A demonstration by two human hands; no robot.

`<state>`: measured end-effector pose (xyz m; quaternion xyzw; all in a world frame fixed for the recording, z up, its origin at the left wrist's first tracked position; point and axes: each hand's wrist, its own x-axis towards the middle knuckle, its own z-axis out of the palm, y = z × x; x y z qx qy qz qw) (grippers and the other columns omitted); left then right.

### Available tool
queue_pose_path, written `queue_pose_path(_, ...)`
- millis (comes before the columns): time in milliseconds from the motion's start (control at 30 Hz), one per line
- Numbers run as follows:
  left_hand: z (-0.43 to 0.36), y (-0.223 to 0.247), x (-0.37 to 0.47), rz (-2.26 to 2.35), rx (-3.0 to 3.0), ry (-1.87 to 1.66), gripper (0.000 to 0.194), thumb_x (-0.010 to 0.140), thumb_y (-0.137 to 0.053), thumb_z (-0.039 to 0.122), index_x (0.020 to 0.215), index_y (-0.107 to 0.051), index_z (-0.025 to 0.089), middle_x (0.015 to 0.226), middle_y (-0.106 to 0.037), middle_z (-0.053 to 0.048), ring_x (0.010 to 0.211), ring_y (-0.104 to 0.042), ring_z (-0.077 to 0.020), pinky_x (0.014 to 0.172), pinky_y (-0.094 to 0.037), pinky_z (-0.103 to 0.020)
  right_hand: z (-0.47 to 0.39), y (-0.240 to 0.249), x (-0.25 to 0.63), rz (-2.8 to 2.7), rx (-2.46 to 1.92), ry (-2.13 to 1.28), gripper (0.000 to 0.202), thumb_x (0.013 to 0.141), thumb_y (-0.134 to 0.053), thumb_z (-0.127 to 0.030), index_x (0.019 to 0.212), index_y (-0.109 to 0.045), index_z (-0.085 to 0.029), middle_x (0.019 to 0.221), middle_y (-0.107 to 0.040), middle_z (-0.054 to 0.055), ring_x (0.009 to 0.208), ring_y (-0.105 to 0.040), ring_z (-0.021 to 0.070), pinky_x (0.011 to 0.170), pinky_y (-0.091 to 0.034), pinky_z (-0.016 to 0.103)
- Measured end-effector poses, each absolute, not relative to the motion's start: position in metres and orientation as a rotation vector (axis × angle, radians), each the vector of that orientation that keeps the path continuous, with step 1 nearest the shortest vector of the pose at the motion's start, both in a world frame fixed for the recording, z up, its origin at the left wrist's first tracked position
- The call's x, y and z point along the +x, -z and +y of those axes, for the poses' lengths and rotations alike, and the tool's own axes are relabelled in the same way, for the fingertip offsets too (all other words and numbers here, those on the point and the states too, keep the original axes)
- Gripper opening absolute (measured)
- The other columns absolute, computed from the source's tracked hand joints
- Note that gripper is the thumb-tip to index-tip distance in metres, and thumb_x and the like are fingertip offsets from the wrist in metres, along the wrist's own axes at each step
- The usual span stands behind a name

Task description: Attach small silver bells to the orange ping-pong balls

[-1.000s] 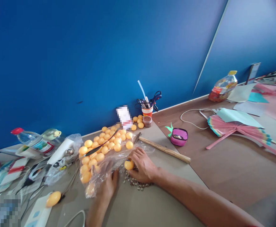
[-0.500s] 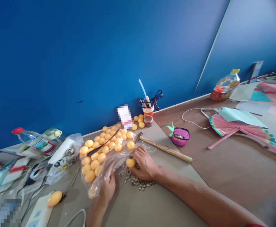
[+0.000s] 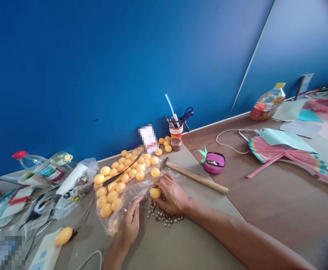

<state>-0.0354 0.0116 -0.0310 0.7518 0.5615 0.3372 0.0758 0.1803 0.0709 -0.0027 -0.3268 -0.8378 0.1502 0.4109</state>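
Note:
My right hand (image 3: 171, 197) curls its thumb and fingers around an orange ping-pong ball (image 3: 155, 192), low over the table. Beneath and beside that hand lies a pile of small shiny metal pieces (image 3: 168, 219), too small to name surely. My left hand (image 3: 130, 221) rests with fingers stretched and together against the near edge of a clear plastic bag (image 3: 137, 189); nothing shows in its grip. Many orange balls (image 3: 120, 187) lie in the bag left of my hands. A dark, thin tool or cord (image 3: 121, 173) lies across them.
A hammer (image 3: 197, 176) lies beyond my right hand, near a purple pouch (image 3: 214, 163). A cup of tools (image 3: 176, 131) stands by the wall. Bottles (image 3: 40, 167) and a power strip (image 3: 47, 251) are at left; a pink folded fan (image 3: 285, 152) is at right.
My left hand has shifted slightly right and up, its fingers straighter and nearer the held ball. My right hand has stayed in place around the ball.

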Motion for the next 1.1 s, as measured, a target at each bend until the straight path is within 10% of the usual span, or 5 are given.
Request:
queue_pose_path(600, 0.019, 0.053, -0.035, 1.707, 2.386, -0.883, 0.034, 0.086, -0.046, 0.018, 0.109, -0.069, 0.027, 0.113, -0.072, -0.005, 0.110, -0.064, -0.0240, 0.097, -0.052, -0.044, 0.072, 0.003, 0.183, -2.118, -0.857, -0.370, 0.024, 0.067, -0.062, -0.025, 0.089, -0.052, -0.020, 0.083, -0.062, 0.007, 0.082, -0.054, 0.0242, 0.087, -0.039, 0.044)
queue_pose_path(1100, 0.008, 0.035, -0.022, 1.699, 2.211, -1.072, 0.039, 0.089, -0.048, 0.042, 0.118, -0.058, 0.018, 0.115, -0.069, -0.013, 0.113, -0.062, -0.0260, 0.095, -0.053, -0.043, 0.063, -0.002, 0.176, -2.134, -0.781, -0.376, 0.029, 0.069, -0.059, -0.020, 0.097, -0.054, -0.019, 0.092, -0.062, 0.009, 0.089, -0.053, 0.0250, 0.088, -0.040, 0.046)
